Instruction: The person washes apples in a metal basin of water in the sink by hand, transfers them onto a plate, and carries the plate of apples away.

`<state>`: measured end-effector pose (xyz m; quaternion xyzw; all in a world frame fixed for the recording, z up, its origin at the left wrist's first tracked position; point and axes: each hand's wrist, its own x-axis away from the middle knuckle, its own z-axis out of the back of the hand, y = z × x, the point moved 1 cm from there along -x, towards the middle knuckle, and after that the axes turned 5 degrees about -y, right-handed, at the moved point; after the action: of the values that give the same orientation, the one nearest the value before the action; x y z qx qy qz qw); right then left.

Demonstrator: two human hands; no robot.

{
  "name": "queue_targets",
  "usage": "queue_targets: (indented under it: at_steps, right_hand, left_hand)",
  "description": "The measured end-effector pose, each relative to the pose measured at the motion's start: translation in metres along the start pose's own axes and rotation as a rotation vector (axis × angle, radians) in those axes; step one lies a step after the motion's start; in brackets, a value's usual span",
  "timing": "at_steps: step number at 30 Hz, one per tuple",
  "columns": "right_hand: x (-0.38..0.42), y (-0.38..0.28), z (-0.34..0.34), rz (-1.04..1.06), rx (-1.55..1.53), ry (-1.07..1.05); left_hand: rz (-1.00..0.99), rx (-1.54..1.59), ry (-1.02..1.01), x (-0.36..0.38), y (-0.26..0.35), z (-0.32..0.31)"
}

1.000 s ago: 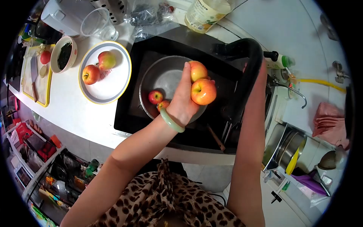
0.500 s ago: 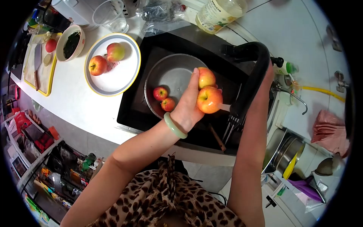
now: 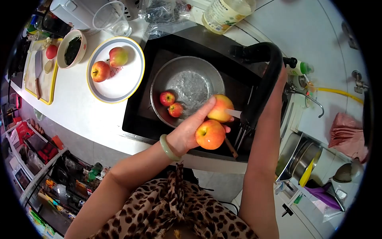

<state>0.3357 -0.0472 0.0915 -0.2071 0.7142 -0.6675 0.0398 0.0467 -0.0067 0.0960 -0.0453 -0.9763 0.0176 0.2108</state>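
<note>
My left hand (image 3: 191, 129), with a pale green bangle (image 3: 170, 148) at the wrist, is closed around two red-yellow apples, a nearer apple (image 3: 209, 135) and a farther apple (image 3: 220, 108). They are over the sink, beside the black faucet (image 3: 267, 89). A short stream of water runs from the spout onto the farther apple. Beyond them a metal bowl (image 3: 203, 67) stands in the sink with water and two small apples (image 3: 167, 98) inside. My right forearm (image 3: 264, 151) reaches up behind the faucet, which hides the fingers of that hand.
Left of the black sink (image 3: 137, 105), a white plate (image 3: 97, 92) carries two apples. Farther left are a bowl of dark greens (image 3: 73, 51) and a cutting board (image 3: 47, 89) with a knife (image 3: 38, 71). A large bottle (image 3: 225, 16) stands behind the sink; pots (image 3: 304, 161) are at the right.
My left hand has drawn the two apples toward me and turned them, bringing the farther one to the water stream. More of the metal bowl and its water now shows. My right arm has hardly moved.
</note>
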Motion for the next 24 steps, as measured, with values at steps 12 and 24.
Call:
queue_targets:
  at_steps: [12, 24]
  right_hand:
    - [0.148, 0.052, -0.016, 0.279, 0.454, -0.679]
    - [0.17, 0.042, -0.02, -0.039, 0.546, -0.688]
  left_hand:
    - [-0.073, 0.123, -0.112, -0.025, 0.001, 0.019]
    - [-0.125, 0.145, -0.047, -0.035, -0.011, 0.044]
